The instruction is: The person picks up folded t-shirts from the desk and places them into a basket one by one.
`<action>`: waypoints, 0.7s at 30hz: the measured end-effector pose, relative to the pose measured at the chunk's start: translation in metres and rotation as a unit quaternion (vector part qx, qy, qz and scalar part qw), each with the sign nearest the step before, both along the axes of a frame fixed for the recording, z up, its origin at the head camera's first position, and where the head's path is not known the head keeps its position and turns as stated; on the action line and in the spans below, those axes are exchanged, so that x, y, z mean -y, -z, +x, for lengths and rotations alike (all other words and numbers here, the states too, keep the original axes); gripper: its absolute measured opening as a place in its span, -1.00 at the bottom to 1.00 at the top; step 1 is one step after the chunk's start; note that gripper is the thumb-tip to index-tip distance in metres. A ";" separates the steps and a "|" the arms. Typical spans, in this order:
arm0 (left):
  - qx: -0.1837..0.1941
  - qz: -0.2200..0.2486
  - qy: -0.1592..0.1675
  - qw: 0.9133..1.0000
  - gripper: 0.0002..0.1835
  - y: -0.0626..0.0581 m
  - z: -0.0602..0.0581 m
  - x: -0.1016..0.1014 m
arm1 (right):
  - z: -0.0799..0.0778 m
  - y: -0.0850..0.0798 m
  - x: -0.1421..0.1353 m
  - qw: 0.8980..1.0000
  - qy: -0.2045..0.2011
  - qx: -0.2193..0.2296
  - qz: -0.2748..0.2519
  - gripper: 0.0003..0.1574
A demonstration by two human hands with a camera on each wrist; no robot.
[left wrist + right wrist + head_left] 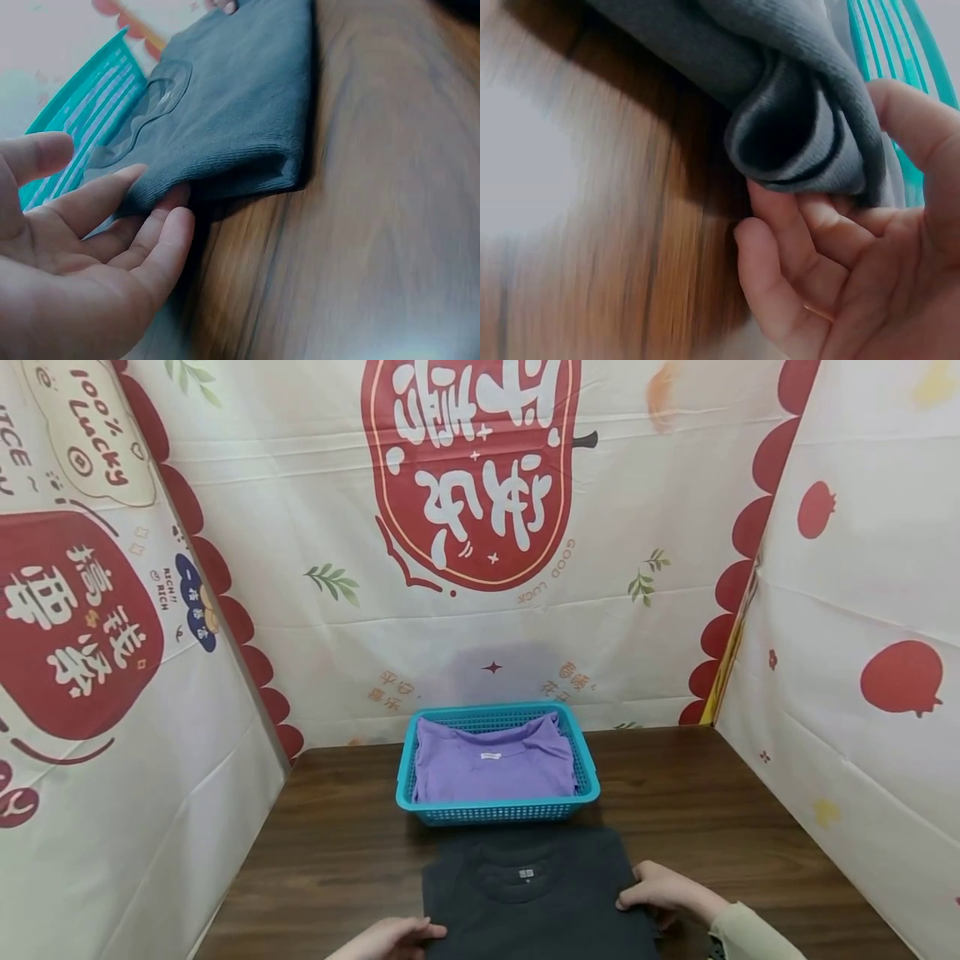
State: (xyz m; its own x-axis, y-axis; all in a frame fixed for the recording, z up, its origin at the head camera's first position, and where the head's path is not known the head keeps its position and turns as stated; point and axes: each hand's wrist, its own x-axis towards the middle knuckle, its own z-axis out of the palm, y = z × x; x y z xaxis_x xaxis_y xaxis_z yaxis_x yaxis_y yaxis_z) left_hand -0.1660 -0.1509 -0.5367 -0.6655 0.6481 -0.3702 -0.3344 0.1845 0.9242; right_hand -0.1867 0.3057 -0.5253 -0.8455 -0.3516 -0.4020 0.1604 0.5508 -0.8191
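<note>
A folded black T-shirt (555, 902) lies on the table with its round collar toward the back. At its left edge is my left hand (393, 937). In the left wrist view its fingers (161, 232) reach to and under the shirt's edge, while the thumb stands apart from the cloth. My right hand (663, 893) grips the right edge, thumb on top. The right wrist view shows its fingers (780, 225) beneath the rolled folds of the shirt.
Behind the shirt stands a teal plastic basket (495, 814) holding a folded purple garment (495, 772) with a white label. The brown wooden table (330, 852) is enclosed at the back and sides by printed white cloth (480, 643).
</note>
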 end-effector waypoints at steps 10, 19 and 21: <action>0.006 -0.012 -0.026 1.000 -0.50 0.000 0.001 0.033 | -0.006 -0.003 0.033 0.999 0.020 -0.004 0.026 -0.67; 0.055 0.001 -0.177 0.983 -0.13 -0.008 -0.010 0.025 | -0.009 -0.002 0.036 0.996 0.085 0.017 -0.031 -0.59; 0.061 -0.005 -0.191 0.980 -0.06 -0.007 -0.012 0.018 | -0.009 0.001 0.039 0.996 0.079 0.020 -0.044 -0.54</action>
State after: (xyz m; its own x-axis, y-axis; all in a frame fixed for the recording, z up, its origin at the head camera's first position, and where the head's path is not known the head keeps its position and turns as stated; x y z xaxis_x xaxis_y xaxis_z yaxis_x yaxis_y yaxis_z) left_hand -0.1778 -0.1689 -0.5302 -0.8084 0.3568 -0.4682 -0.4896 0.0342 0.8713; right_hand -0.1959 0.2669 -0.5258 -0.8773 -0.2501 -0.4095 0.2728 0.4421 -0.8545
